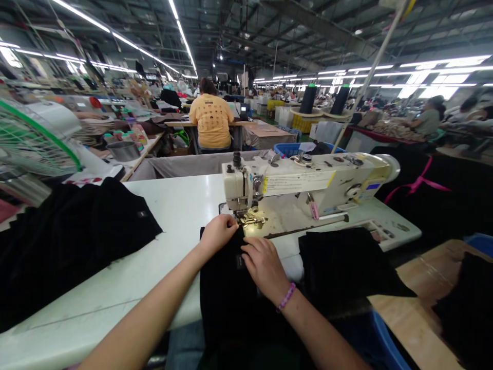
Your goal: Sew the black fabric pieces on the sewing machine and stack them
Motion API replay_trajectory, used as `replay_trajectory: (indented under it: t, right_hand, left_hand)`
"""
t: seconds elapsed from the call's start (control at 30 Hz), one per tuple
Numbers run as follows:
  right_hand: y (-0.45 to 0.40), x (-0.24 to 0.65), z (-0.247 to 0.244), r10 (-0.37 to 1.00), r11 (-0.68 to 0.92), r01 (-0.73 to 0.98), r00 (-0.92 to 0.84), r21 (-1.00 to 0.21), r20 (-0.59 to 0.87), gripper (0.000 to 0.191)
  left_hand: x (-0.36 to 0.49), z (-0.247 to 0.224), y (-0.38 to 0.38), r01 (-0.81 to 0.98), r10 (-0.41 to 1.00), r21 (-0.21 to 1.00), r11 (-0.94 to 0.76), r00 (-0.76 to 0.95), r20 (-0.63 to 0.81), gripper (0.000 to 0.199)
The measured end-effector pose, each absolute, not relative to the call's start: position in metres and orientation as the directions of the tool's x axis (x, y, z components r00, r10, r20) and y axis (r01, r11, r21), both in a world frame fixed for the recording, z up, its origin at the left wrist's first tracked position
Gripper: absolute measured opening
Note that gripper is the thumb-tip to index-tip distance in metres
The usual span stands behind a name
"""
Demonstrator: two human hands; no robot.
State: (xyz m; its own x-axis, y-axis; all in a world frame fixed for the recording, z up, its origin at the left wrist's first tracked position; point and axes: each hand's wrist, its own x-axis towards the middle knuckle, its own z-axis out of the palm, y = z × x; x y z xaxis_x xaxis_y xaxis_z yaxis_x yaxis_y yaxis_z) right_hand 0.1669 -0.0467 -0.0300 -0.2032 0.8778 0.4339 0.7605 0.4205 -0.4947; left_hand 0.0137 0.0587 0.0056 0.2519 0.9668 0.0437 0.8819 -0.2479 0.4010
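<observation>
A sewing machine (285,177) stands on the pale table, its lamp lighting the needle area. Black cloth (227,288) runs from beside the presser foot over the table's front edge toward my lap. My left hand (219,234) pinches the cloth's upper edge close to the needle, thumb and forefinger together. Just to the right and nearer me, my right hand (265,264) grips the cloth's right side with bent fingers, beside a small dark label (240,262). A beaded bracelet (286,297) circles the right wrist.
A pile of black cloth pieces (84,216) lies on the table's left. Another black piece (346,262) rests at the right, near brown card (419,318). A green-rimmed fan (36,133) stands at far left. A person in a yellow shirt (211,121) sits ahead.
</observation>
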Motion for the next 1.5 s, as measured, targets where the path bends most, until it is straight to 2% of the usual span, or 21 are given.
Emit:
replay_trajectory:
  t: [0.07,0.33,1.5]
  right_hand:
    - [-0.044,0.168,-0.033,0.85,0.462,0.769,-0.24,-0.443,0.469,0.022]
    - [-0.031,0.165,-0.033,0.862,0.441,0.788,-0.238,-0.43,0.447,0.02]
    - [-0.02,0.16,-0.035,0.87,0.405,0.824,-0.213,-0.396,0.445,0.022]
  left_hand:
    - [0.013,0.007,0.064,0.879,0.975,0.431,-0.203,0.224,0.004,0.015]
    - [0.015,0.011,0.079,0.885,0.987,0.451,-0.113,0.151,-0.048,0.014]
    - [0.016,0.004,0.088,0.91,0.988,0.388,-0.147,0.119,0.097,0.02]
